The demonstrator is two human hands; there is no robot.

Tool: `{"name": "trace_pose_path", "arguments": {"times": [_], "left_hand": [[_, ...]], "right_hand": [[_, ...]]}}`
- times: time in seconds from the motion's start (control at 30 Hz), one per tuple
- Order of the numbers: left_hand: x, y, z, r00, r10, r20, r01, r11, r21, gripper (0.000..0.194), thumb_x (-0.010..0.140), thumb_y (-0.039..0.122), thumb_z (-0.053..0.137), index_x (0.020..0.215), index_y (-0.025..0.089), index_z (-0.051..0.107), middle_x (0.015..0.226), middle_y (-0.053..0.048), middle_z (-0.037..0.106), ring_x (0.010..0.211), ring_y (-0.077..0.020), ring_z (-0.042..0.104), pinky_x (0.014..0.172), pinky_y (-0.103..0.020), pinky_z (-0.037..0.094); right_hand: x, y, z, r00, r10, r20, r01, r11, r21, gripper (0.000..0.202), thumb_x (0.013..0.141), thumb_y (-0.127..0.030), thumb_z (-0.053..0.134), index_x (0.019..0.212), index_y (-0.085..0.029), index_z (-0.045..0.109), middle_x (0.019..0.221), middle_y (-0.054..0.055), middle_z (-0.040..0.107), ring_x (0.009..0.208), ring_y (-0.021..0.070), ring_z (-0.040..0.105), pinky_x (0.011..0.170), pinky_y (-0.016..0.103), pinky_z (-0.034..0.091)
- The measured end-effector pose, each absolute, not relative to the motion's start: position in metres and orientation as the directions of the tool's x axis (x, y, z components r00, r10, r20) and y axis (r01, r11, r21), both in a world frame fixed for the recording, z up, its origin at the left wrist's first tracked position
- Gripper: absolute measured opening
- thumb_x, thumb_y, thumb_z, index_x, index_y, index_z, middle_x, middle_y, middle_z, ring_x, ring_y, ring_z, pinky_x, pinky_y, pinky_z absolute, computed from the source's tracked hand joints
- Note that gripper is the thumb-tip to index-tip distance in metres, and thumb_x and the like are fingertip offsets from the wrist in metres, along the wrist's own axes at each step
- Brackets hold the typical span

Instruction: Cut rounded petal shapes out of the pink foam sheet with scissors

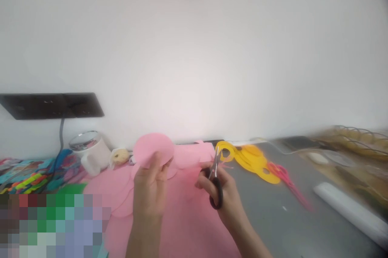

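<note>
A big grey flat table (273, 225) fills the bottom of the view, with a plain white wall behind it. On the table lies a large pink soft sheet (188, 217), and all the other things sit around this sheet. To the right of the pink sheet, near the table's edge, lies a long white roll (351, 211). Just right of the sheet's far corner is a heap of yellow cut-out rings (251, 159), and beside those are some thin pink strips (287, 181). To the left of the pink sheet, by the wall, stands a white round jar with a shiny lid (91, 151), and left of that is a pile of bright, many-coloured scraps (30, 177). Above the middle of the pink sheet, the left hand (150, 187) is lifted, with its fingers closed on a round pink cut-out piece (153, 149), pinching it at the bottom edge. Just right of it, also over the sheet, the right hand (222, 193) is curled around small black-handled scissors (216, 181), fingers through the loops, with the silver blades pointing up, close together.
</note>
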State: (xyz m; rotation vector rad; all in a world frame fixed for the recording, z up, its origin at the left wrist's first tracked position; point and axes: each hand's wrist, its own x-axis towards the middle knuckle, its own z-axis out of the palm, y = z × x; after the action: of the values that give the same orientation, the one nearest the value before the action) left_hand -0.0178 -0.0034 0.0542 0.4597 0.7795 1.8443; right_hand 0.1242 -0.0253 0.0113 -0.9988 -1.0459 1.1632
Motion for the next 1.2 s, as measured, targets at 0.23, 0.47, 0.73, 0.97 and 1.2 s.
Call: {"name": "trace_pose_path", "arguments": {"times": [0.23, 0.47, 0.73, 0.97, 1.2], "left_hand": [[-0.012, -0.014, 0.057, -0.290, 0.956, -0.046, -0.646, -0.160, 0.746, 0.022, 0.052, 0.013, 0.083, 0.072, 0.014, 0.074, 0.074, -0.004, 0.072, 0.077, -0.0160, 0.065, 0.070, -0.023, 0.056], [0.000, -0.019, 0.054, 0.008, 0.990, -0.138, -0.620, 0.114, 0.776, 0.021, 0.055, 0.014, 0.083, 0.075, 0.014, 0.075, 0.078, -0.007, 0.072, 0.080, -0.0183, 0.064, 0.066, -0.024, 0.052], [0.010, -0.019, 0.046, -0.013, 0.990, -0.141, -0.211, 0.136, 0.968, 0.029, 0.060, 0.034, 0.080, 0.051, 0.013, 0.063, 0.045, -0.001, 0.052, 0.044, -0.0095, 0.042, 0.042, -0.023, 0.031], [0.004, -0.021, 0.057, -0.268, 0.960, -0.077, -0.447, -0.053, 0.893, 0.022, 0.060, 0.031, 0.081, 0.054, 0.014, 0.068, 0.052, -0.002, 0.061, 0.045, -0.0098, 0.048, 0.045, -0.022, 0.041], [0.012, -0.024, 0.058, -0.410, 0.912, -0.029, -0.391, -0.147, 0.909, 0.022, 0.059, 0.028, 0.081, 0.051, 0.016, 0.065, 0.054, -0.001, 0.061, 0.043, -0.0111, 0.048, 0.045, -0.027, 0.050]], "right_hand": [[0.131, -0.030, 0.008, -0.115, 0.897, 0.428, -0.580, 0.289, -0.762, 0.032, 0.074, -0.050, 0.076, 0.092, -0.026, 0.065, 0.055, -0.005, 0.058, 0.051, 0.0147, 0.055, 0.058, 0.030, 0.046], [0.125, -0.031, 0.017, 0.306, 0.923, 0.235, -0.219, 0.308, -0.926, 0.020, 0.076, -0.028, 0.073, 0.093, -0.022, 0.063, 0.074, -0.001, 0.065, 0.060, 0.0132, 0.053, 0.059, 0.028, 0.046], [0.126, -0.033, 0.015, 0.385, 0.865, 0.321, -0.057, 0.370, -0.927, 0.012, 0.075, -0.021, 0.065, 0.086, -0.019, 0.062, 0.059, -0.004, 0.059, 0.046, 0.0125, 0.052, 0.044, 0.026, 0.045], [0.121, -0.043, 0.014, 0.421, 0.504, 0.754, 0.246, 0.736, -0.630, 0.005, 0.081, -0.023, 0.064, 0.084, -0.020, 0.062, 0.072, 0.003, 0.066, 0.073, 0.0239, 0.068, 0.065, 0.038, 0.057], [0.120, -0.034, 0.011, 0.037, 0.965, 0.259, -0.115, 0.261, -0.958, 0.018, 0.078, -0.031, 0.068, 0.090, -0.020, 0.061, 0.063, -0.003, 0.057, 0.054, 0.0137, 0.053, 0.049, 0.026, 0.044]]}}
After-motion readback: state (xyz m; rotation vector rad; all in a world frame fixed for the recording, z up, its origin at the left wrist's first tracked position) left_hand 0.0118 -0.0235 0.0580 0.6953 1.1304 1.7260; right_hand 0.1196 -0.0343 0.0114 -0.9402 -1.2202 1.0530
